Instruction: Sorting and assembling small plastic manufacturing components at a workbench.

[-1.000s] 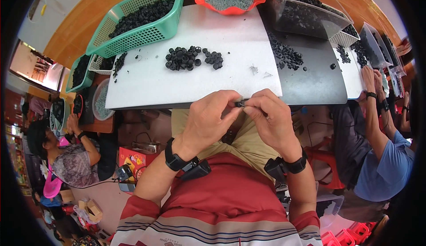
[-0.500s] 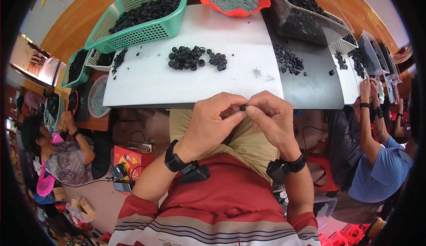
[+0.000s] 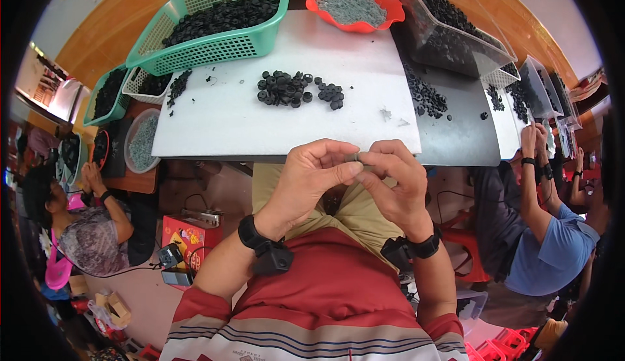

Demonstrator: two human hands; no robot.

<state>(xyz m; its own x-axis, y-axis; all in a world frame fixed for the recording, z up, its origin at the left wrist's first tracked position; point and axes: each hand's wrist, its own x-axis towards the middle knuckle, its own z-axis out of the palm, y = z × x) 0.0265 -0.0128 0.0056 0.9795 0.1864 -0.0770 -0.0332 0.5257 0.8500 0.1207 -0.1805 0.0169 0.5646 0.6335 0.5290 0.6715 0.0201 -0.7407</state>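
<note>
My left hand (image 3: 311, 175) and my right hand (image 3: 397, 182) meet just in front of the table's near edge. Thumbs and fingertips of both are pinched around a small greyish part (image 3: 353, 157), mostly covered by the fingers, so its exact kind does not show. Beyond them, on a white foam sheet (image 3: 215, 123), lies a pile of small black round caps (image 3: 284, 89). A smaller cluster of black pieces (image 3: 332, 95) sits just to its right. A few thin grey scraps (image 3: 386, 114) rest nearer my right hand.
A green basket (image 3: 228, 50) of black parts and a red scalloped bowl (image 3: 394, 11) of grey pieces stand at the back. At the back right is a clear bin (image 3: 449, 42). Loose black parts (image 3: 426, 94) lie on the dark mat. People sit working at both sides.
My fingers have shifted slightly around the held part, which now looks greyish where a dark piece showed before. Both hands stay together at the same place; the whole view has moved a little.
</note>
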